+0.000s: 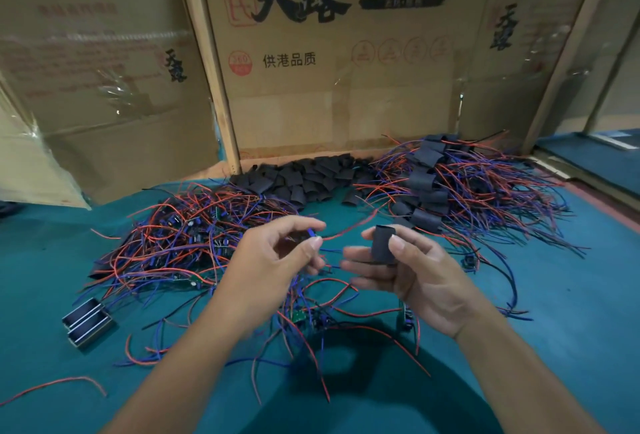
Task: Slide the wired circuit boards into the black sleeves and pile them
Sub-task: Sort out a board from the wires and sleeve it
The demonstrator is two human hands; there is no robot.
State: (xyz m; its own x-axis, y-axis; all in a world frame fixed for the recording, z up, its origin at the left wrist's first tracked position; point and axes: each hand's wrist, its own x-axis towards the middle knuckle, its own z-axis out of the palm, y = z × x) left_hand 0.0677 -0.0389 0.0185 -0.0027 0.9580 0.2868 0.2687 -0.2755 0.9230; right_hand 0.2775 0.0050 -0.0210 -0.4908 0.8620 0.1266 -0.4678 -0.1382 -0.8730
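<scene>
My right hand pinches a black sleeve upright between thumb and fingers, its open end up. My left hand holds a wired circuit board, mostly hidden in the fingers, its red and blue wires trailing toward the sleeve. The two hands are a short gap apart above the green table. A heap of bare wired boards lies to the left. Empty black sleeves are piled at the back centre. Sleeved boards with their wires are piled at the back right.
Loose boards and wires lie under my hands on the green table. Two metal rails sit at the front left. Cardboard boxes wall off the back. A stray red wire lies at the near left.
</scene>
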